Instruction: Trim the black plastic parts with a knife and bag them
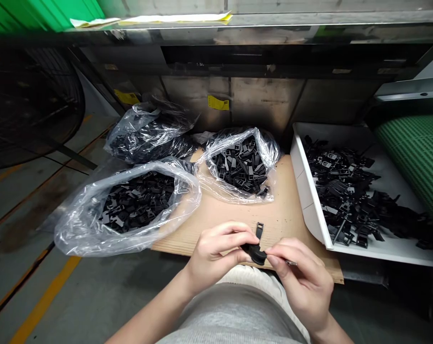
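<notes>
Left hand (218, 249) pinched black part (257, 254) over cardboard's (285, 205) near edge. Right hand (302, 277) gripped thin tool (291, 263), fingertips at part. Bags (188, 210) lay beyond; tray (311, 200) sat right.

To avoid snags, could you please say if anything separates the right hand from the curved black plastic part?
Nothing visible: the right hand is at the edge of the curved black plastic part, which the left hand holds.

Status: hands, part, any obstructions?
Left hand gripping small black plastic part. Right hand at its edge, slim metallic object in grip. Nothing visibly blocking; open clear plastic bags beyond, apart from hands.
</notes>
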`<state>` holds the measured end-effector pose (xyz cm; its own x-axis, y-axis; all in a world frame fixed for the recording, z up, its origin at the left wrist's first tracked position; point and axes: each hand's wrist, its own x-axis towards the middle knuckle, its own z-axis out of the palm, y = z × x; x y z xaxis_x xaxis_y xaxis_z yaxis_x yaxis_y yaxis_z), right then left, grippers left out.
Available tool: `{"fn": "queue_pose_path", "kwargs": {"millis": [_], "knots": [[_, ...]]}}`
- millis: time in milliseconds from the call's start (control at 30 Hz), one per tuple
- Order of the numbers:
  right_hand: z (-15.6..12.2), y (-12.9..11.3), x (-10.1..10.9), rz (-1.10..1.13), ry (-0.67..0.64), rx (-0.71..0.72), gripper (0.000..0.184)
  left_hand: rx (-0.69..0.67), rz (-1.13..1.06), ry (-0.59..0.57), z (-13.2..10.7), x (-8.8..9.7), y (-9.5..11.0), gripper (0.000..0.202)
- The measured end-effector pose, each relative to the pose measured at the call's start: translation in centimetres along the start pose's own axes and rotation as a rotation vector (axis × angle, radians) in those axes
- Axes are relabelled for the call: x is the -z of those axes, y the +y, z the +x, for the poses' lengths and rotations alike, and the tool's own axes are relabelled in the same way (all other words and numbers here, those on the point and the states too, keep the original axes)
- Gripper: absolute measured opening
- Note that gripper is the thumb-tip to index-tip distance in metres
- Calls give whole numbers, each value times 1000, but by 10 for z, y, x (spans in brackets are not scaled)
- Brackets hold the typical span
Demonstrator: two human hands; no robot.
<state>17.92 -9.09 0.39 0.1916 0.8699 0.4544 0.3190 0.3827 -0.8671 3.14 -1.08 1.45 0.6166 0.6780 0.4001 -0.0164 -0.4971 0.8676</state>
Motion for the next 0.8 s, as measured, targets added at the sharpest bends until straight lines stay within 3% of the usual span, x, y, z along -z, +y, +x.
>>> {"fn": "queue_pose_path", "kwargs": {"millis": [67, 167, 233, 333, 433, 533, 633, 800], "knots": [[-1, 4, 3, -8, 50, -40, 15, 70, 9, 18, 1, -2, 3, 15], [-1, 12, 9, 20, 108, -263, 15, 218, 2, 12, 0, -4, 6, 19], [-1, 19, 13, 35, 53, -396, 21, 317, -30, 1, -1, -5, 7, 22], [-2, 24, 18, -28, -87, -435, 24, 392, -10, 14, -2, -7, 11, 22], [-4, 21, 21, -147, -191, -367, 28, 390, 119, 42, -1, -9, 14, 26], [-4, 12, 26, -240, -194, -195, 24, 377, 192, 53, 1, -10, 17, 28], [0, 4, 32, -296, -243, 9, 19, 359, 213, 22, 3, -11, 16, 32], [10, -3, 34, -431, -406, 200, 20, 333, 215, -41, 5, -10, 15, 35]]}}
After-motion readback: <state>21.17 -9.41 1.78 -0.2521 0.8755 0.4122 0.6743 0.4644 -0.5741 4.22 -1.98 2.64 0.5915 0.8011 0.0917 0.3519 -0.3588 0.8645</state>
